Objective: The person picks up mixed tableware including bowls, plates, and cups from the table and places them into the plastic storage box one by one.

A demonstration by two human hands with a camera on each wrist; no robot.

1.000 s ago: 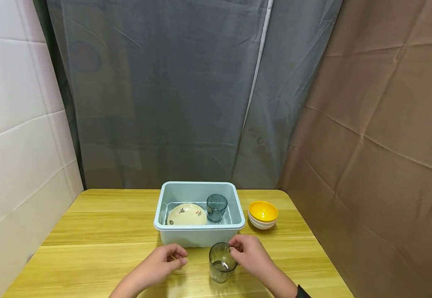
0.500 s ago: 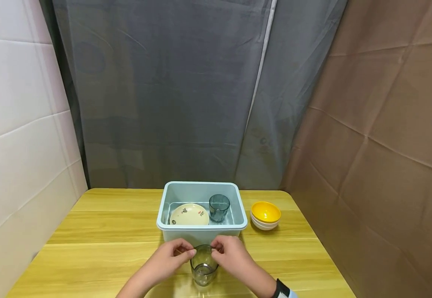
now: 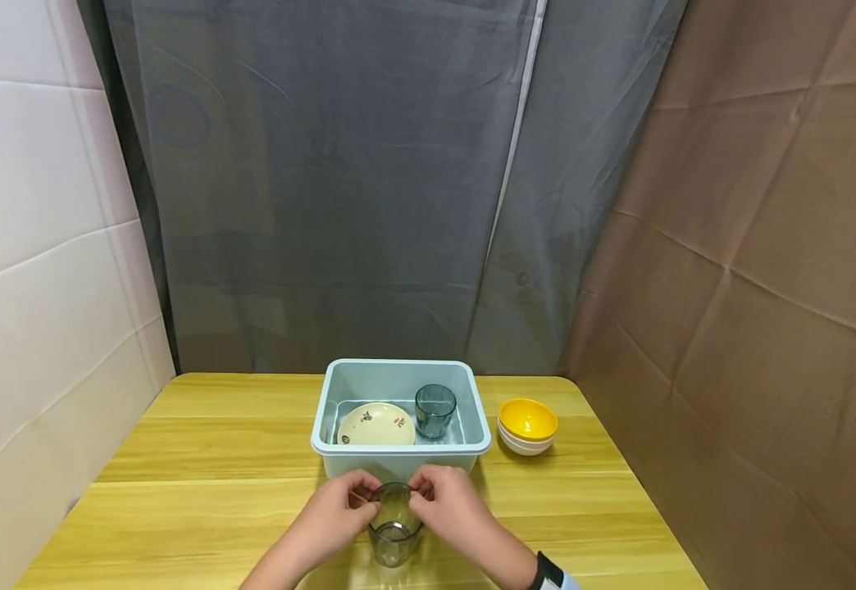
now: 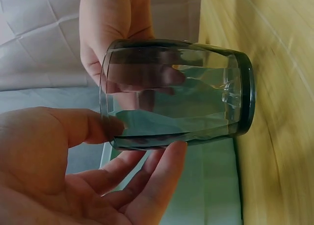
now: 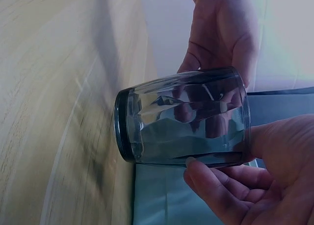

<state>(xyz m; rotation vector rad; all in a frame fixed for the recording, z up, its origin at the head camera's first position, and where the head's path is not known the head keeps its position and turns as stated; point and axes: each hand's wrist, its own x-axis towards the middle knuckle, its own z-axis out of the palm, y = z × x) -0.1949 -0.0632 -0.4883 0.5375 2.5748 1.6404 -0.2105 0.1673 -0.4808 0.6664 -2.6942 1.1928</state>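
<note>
A smoky, clear drinking glass (image 3: 394,537) stands mouth up close over the table, in front of the bin. My left hand (image 3: 330,515) pinches its left side near the rim, thumb toward me and fingers on the far side. On the opposite side my right hand (image 3: 452,510) pinches the rim the same way. Both wrist views show the tumbler (image 4: 196,102) sideways, its faceted wall and thick base by the wood, with thumb and fingertips (image 5: 196,173) against the wall.
Behind the hands sits a pale blue bin (image 3: 398,460) holding a cream patterned plate (image 3: 375,424) and a second dark glass (image 3: 435,410). Right of it, a yellow bowl (image 3: 527,419) is stacked on white bowls (image 3: 525,447). Curtains surround the wooden table (image 3: 207,459).
The glass has moved left, carried by my right hand. My left hand, apart from it a second ago, now pinches its left side. The head view has shifted slightly.
</note>
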